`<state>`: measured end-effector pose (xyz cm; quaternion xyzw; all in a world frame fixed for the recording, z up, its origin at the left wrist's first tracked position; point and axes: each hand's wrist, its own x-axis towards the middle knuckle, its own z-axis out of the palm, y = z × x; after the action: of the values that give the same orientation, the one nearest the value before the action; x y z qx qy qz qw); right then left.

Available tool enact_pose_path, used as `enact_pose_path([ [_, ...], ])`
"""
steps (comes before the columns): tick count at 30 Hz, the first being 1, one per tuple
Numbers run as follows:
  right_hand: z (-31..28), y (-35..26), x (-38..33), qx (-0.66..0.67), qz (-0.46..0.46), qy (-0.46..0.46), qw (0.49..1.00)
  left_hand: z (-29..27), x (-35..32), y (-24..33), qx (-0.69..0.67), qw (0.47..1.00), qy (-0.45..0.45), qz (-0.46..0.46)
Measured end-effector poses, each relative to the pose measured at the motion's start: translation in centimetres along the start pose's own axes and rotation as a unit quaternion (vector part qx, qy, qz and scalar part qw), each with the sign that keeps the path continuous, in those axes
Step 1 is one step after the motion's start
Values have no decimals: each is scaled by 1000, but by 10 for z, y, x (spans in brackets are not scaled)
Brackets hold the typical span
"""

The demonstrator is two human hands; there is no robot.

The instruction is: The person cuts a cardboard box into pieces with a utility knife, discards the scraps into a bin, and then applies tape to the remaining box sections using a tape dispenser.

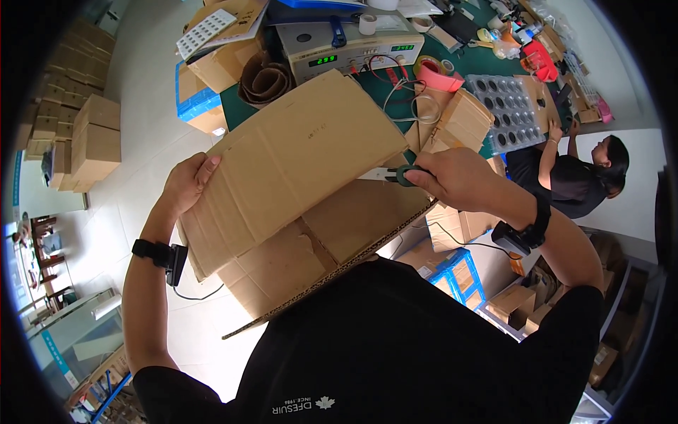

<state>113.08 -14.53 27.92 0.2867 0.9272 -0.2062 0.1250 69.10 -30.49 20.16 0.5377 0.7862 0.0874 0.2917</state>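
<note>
In front of my chest is a large piece of brown cardboard (304, 162), creased, with its upper panel lifted over a lower flap (374, 212). My left hand (189, 185) grips the upper panel's left edge, thumb on top and fingers underneath. My right hand (459, 177) is closed around the dark green handle of a pair of scissors (387, 174). The scissors' metal blades point left and lie at the panel's right edge, partly hidden by the cardboard. The lower flap's corrugated edge rests near my shirt.
Beyond the cardboard, a green workbench (395, 106) bears a bench meter (349, 49), a cardboard roll (265, 78), tape rolls (438, 74) and a clear tray of round parts (501, 109). A co-worker (579, 173) sits at right. Stacked boxes (95, 141) stand at left.
</note>
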Motion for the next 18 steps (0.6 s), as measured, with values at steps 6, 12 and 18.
enact_pose_path([
  [6, 0, -9, 17, -17, -1, 13, 1000, 0, 2, 1, -16, 1000, 2, 4],
  [12, -2, -18, 16, -31, 1, 12, 999, -2, 3, -4, -38, 999, -6, 0],
  [18, 0, -13, -4, -1, 20, -18, 1000, -1, 4, -8, -69, 998, -4, -2],
])
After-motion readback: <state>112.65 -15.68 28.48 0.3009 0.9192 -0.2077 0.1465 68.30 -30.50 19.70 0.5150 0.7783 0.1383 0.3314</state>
